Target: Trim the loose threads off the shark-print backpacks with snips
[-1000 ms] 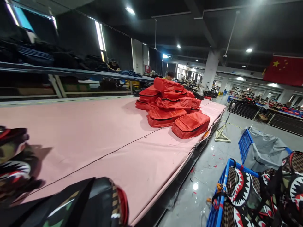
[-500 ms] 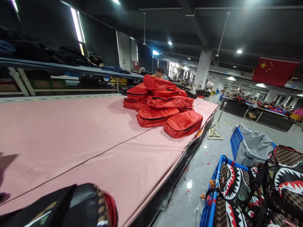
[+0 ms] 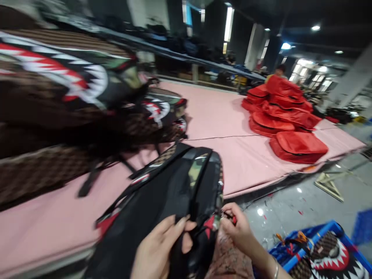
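A black backpack (image 3: 174,186) with camouflage and checkered panels lies at the near edge of the pink table (image 3: 221,116). My left hand (image 3: 158,250) grips its black lower edge, fingers curled over the fabric. My right hand (image 3: 236,228) pinches a small red part, probably a zipper pull, at the bag's right side. A pile of shark-mouth print backpacks (image 3: 66,97) fills the left of the view, blurred by motion.
A heap of red bags (image 3: 283,120) lies at the table's far right end, with a person behind it. A blue crate (image 3: 319,248) holding shark-print bags stands on the grey floor at bottom right. Shelving with dark goods runs along the back.
The view has swung left and down. Both my hands have come into view on the black backpack, and the pile of shark-print backpacks now fills the left side.
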{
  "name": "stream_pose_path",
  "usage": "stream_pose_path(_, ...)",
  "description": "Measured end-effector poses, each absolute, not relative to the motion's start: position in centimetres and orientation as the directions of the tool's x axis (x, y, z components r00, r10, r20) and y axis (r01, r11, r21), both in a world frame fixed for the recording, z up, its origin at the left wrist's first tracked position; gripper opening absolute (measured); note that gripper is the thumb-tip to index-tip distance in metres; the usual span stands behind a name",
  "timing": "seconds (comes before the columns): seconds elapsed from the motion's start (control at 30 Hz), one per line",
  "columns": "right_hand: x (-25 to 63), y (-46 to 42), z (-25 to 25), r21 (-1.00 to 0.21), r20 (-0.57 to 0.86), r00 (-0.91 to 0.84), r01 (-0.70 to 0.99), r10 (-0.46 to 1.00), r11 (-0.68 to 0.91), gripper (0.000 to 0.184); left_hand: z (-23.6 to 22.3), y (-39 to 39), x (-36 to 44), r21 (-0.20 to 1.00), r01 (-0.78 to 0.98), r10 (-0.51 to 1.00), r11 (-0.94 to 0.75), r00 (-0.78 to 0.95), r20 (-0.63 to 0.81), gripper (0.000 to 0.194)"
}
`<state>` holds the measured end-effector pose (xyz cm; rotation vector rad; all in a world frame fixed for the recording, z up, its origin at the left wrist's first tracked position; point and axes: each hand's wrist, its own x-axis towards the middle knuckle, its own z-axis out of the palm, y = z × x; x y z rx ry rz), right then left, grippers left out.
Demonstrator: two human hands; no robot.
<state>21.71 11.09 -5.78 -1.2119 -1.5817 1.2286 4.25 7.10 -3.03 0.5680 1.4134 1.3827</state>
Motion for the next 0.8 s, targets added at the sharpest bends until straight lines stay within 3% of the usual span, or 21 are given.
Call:
stream_pose_path(0.1,21.1,11.7,-5.3,-0.977,0.072,-0.313,0.171,0.947,0.13,0.014,-2.9,6.3,4.5,0.902,-0.385,0.872,0.197,-0.351,-0.341,0.035)
stream_pose_path(0.3,19.1,12.1,-4.3,-0.865,0.277,-0.454,0.266,0.847,0.426,0.015,-3.0,6.0,5.4,0.913,-0.371,0.858,0.169,-0.401,-0.322,0.036)
stream_pose_path(0.47,18.4,12.8,-4.1,-0.808,0.326,-0.515,0.284,0.793,0.517,0.012,-3.5,5.7,5.4,0.92,-0.341,0.871,0.193,-0.372,-0.321,0.038)
stream_pose_path(0.8,18.5,12.5,-4.5,-0.857,0.268,-0.462,0.286,0.846,0.428,0.009,-4.0,5.9,5.7,0.935,-0.3,0.87,0.189,-0.391,-0.301,0.032)
